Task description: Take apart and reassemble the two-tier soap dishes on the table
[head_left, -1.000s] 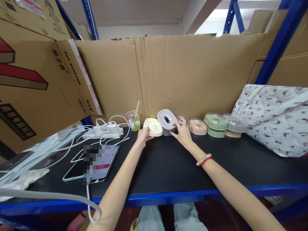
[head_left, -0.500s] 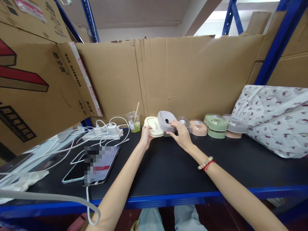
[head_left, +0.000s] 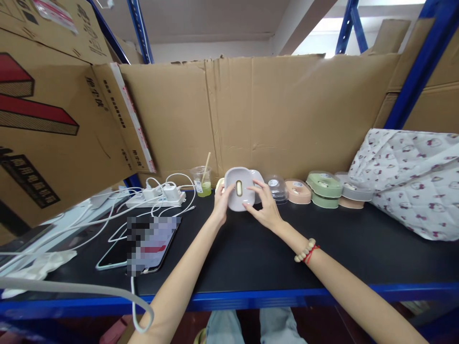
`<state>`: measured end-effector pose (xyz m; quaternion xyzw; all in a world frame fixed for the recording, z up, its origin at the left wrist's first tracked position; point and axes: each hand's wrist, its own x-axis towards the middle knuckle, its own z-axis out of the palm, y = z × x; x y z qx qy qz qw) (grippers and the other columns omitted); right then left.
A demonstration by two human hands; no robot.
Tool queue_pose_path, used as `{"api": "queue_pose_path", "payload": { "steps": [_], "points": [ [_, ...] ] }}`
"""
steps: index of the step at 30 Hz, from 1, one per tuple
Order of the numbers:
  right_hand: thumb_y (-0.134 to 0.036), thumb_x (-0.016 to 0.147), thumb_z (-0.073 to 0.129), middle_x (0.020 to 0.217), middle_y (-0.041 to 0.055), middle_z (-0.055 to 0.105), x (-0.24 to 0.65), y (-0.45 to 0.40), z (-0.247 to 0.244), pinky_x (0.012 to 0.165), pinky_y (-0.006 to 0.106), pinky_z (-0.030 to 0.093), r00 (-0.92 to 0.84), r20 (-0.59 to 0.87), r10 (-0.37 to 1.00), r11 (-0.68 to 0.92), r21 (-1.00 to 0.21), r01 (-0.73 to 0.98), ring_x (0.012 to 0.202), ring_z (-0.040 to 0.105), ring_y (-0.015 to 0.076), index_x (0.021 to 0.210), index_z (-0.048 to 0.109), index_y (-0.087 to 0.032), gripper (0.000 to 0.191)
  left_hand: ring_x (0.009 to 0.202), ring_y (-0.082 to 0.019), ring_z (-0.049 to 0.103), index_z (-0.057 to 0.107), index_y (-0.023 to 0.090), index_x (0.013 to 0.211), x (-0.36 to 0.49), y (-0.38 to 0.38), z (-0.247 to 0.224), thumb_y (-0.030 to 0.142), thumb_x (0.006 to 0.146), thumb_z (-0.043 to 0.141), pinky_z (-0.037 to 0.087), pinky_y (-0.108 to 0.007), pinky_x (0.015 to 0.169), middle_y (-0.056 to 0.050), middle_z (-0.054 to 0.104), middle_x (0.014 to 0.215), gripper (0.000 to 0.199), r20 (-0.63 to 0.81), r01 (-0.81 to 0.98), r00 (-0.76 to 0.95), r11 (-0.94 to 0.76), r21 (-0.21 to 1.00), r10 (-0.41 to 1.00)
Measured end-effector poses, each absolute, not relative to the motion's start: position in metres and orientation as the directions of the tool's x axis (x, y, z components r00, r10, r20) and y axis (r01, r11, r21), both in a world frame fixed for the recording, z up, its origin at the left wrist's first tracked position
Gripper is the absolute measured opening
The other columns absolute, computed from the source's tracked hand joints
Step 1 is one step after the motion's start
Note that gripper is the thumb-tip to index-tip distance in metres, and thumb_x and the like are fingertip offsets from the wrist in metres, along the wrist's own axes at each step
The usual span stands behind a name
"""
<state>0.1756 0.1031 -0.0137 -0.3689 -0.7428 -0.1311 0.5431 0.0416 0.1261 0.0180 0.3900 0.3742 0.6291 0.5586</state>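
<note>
A rounded lavender-grey dish (head_left: 233, 200) with an oval slot in its middle is tipped up, its hollow face toward me. My left hand (head_left: 220, 205) grips its left side, thumb on the front. At the right edge, my right hand (head_left: 267, 205) holds it with thumb and fingers curved around the rim. Part of another grey dish (head_left: 257, 177) shows behind, and a cream dish (head_left: 220, 183) peeks out at the left, mostly hidden. Just right of my hands stand clear domed covers (head_left: 278, 188).
Along the cardboard wall sit a peach container (head_left: 298, 192), stacked green containers (head_left: 324, 186) and a grey one (head_left: 355, 189). A patterned white bag (head_left: 416, 181) is at right. Left are a drink cup (head_left: 203, 184), a power strip (head_left: 175, 199), loose cables and two phones (head_left: 161, 243).
The lavender-grey dish has swung left and turned its hollow side toward me. My left hand has gone from the cream dish to this one; the cream dish is now mostly covered.
</note>
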Motion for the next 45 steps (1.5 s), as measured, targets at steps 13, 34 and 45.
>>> {"api": "queue_pose_path", "payload": {
  "steps": [13,34,45],
  "points": [
    [-0.055,0.059,0.064,0.079,0.0059,0.066,0.177,0.112,-0.009,0.067,0.029,0.047,0.166,0.425,0.890,0.418,-0.905,0.074,0.074,0.059,0.0186,0.084,0.063,-0.013,0.049,0.068,-0.015,0.058,0.064,0.013,0.077,0.040,0.127,0.007,0.034,0.059,0.076,0.043,-0.019,0.059,-0.004,0.062,0.074,0.030,0.125,-0.171,0.200,-0.091,0.981,0.972],
    [-0.030,0.067,0.047,0.105,0.0193,0.053,0.284,0.144,-0.035,0.082,0.052,0.036,0.539,0.735,0.411,-0.178,-0.515,0.838,0.100,0.045,0.0349,0.107,0.056,-0.013,0.044,0.067,-0.015,0.060,0.060,0.014,0.089,0.037,0.119,0.029,0.018,0.075,0.045,0.050,-0.023,0.063,-0.002,0.062,0.077,0.021,-0.159,-0.572,0.088,0.181,0.800,0.983],
    [-0.038,0.066,0.058,0.098,0.0189,0.051,0.290,0.140,-0.034,0.079,0.056,0.036,0.503,0.698,0.509,-0.219,-0.460,0.861,0.094,0.046,0.0361,0.101,0.061,-0.014,0.042,0.070,-0.017,0.060,0.058,0.013,0.094,0.038,0.119,0.027,0.018,0.071,0.045,0.050,-0.025,0.065,-0.003,0.063,0.080,0.027,-0.137,-0.578,0.125,0.185,0.795,0.983]
  ]
}}
